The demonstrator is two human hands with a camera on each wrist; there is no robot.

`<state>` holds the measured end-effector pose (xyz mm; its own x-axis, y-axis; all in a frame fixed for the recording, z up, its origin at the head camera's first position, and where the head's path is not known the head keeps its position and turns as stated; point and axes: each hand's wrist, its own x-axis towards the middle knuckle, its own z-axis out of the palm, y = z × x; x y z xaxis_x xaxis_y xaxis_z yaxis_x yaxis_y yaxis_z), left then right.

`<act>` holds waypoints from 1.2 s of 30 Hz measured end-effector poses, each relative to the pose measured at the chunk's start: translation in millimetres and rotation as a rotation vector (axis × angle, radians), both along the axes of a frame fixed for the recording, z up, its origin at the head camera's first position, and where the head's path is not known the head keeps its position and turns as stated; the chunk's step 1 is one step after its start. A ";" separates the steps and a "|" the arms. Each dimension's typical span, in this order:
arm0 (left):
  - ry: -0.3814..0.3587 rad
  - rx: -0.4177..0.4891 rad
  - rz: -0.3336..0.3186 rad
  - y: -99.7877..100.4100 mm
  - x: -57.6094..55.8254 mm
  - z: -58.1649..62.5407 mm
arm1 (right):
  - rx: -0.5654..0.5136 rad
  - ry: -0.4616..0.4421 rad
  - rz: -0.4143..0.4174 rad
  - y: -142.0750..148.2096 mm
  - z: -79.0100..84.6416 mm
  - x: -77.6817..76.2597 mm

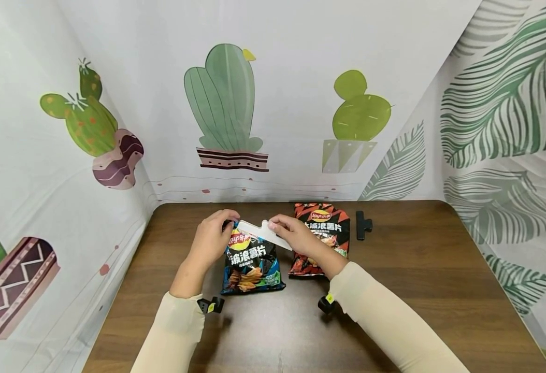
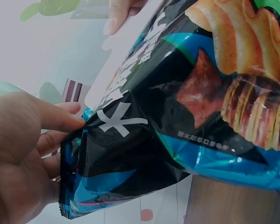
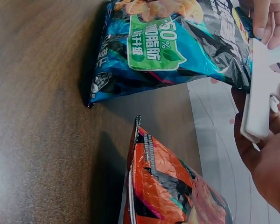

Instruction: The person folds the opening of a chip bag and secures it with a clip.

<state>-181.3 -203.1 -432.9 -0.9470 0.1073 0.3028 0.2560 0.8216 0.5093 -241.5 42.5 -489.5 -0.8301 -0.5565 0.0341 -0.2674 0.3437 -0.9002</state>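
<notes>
A blue-and-black bag of potato chips (image 1: 250, 267) is tilted up, its lower edge near the table. My left hand (image 1: 211, 235) pinches its top left corner between thumb and fingers; in the left wrist view the thumb tip is at the bag's crimped edge (image 2: 67, 179). Across the bag's top lies a long white bag clip (image 1: 279, 239). My right hand (image 1: 296, 235) grips that clip by its middle, thumb on the near side and fingers behind, as the right wrist view shows. The clip's bar (image 3: 258, 93) overlaps the bag's top edge there.
A red-and-black chip bag (image 1: 326, 224) lies just right of the blue one, partly under my right forearm. Farther right on the brown wooden table (image 1: 417, 269) is a black clip (image 1: 361, 226). A cactus-printed cloth (image 1: 291, 103) hangs behind the table.
</notes>
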 end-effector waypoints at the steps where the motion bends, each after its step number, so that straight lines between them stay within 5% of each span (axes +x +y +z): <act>1: -0.004 0.004 -0.001 -0.1 -0.3 -0.1 | -0.003 -0.008 0.004 0.1 -0.5 0.0; 10: -0.001 0.061 0.014 -0.6 -1.3 -3.3 | -0.039 -0.070 -0.010 0.4 -5.3 1.7; 20: 0.061 0.277 0.176 -10.3 10.6 -24.7 | -0.093 -0.115 -0.038 -0.1 -11.6 3.5; 29: -0.086 0.606 0.240 -13.4 21.1 -53.5 | -0.085 -0.113 -0.068 1.1 -12.7 4.5; 36: -0.227 0.741 0.240 -6.1 29.7 -76.9 | -0.087 -0.103 -0.080 1.1 -14.2 5.3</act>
